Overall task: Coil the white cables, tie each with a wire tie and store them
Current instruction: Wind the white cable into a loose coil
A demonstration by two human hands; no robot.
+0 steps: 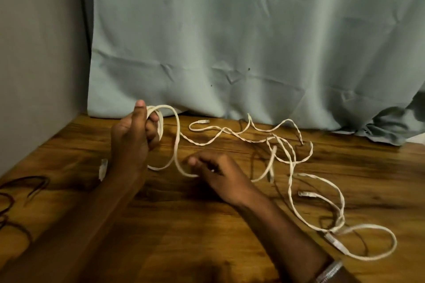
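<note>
Both hands work one flat white cable (177, 145) over the brown wooden table (207, 225).

The left hand (131, 142), raised, curls its fingers (153, 132) round a few small coils at the cable's end; the right hand (220, 174), low over the table, pinches the same cable just beyond the hanging loop; the rest lies tangled rightward, in front of a grey-green cloth (253, 41).

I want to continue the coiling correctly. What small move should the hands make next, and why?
Probably the right hand should bring the strand it pinches up to the left hand, adding one more loop. The left hand grips only a small coil, and most of the white cable lies loose on the table.
</note>
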